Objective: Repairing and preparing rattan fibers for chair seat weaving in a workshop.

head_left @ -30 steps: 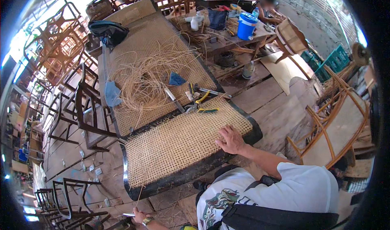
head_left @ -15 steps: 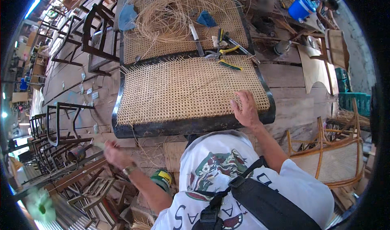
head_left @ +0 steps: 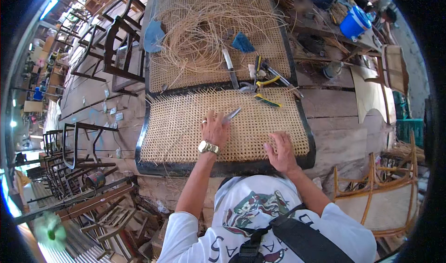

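My left hand (head_left: pixel 215 132), with a wristwatch (head_left: pixel 208 147) at its wrist, is closed round a tool with a pointed metal blade (head_left: pixel 231 115); the fingers hide its handle. The hand lies over the woven cane panel (head_left: pixel 181 119), blade tip pointing away and right. My right hand (head_left: pixel 281 154) rests on the panel's near right part, fingers apart and holding nothing. A black frame (head_left: pixel 176 170) edges the cane. Beyond the hands lie pliers (head_left: pixel 265 91) with yellow and green handles and a white-handled knife (head_left: pixel 230 68).
Loose cane strands (head_left: pixel 195 35) form a tangled heap at the far end, beside a blue cloth-like piece (head_left: pixel 243 42). Dark chair frames (head_left: pixel 118 54) stand at left. A rattan chair (head_left: pixel 376 193) is at right, and a blue bucket (head_left: pixel 356 22) far right.
My left hand has come from beyond the panel's left edge onto the cane, and a metal blade now shows in it. My right hand stays on the panel. The view has shifted slightly.
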Demonstrator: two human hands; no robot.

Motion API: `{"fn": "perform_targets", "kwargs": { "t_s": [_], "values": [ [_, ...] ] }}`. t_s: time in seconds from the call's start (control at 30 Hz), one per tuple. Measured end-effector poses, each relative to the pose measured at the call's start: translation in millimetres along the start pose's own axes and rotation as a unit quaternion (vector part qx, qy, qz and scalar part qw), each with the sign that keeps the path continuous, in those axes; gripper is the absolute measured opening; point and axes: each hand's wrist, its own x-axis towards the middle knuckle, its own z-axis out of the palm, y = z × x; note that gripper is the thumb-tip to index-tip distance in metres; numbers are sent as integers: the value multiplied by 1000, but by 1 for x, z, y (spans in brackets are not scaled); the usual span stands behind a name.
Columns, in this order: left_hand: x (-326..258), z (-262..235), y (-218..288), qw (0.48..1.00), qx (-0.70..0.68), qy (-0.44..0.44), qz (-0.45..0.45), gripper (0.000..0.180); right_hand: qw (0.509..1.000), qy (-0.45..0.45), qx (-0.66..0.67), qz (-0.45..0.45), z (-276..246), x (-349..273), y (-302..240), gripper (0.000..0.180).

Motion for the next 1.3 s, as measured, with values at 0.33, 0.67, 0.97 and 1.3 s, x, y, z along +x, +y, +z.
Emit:
{"fn": "perform_targets", "kwargs": {
  "t_s": [0.33, 0.67, 0.97, 1.3],
  "values": [
    [-16, -19, -17, 982, -92, 133, -100, 34, 995, -82, -5, -56, -5, 14, 6, 38],
    [-263, -81, 13, 830, -116, 340, -426, 24, 943, -226, 79, -230, 48, 24, -47, 41],
    [-462, 61, 12, 648, -324, 191, -662, 35, 944, -187, -13, -273, 77, 5, -32, 37],
    [-635, 121, -51, 562, -404, 150, -706, 36, 877, -102, -172, -437, 82, -44, -98, 41]
  ]
}}
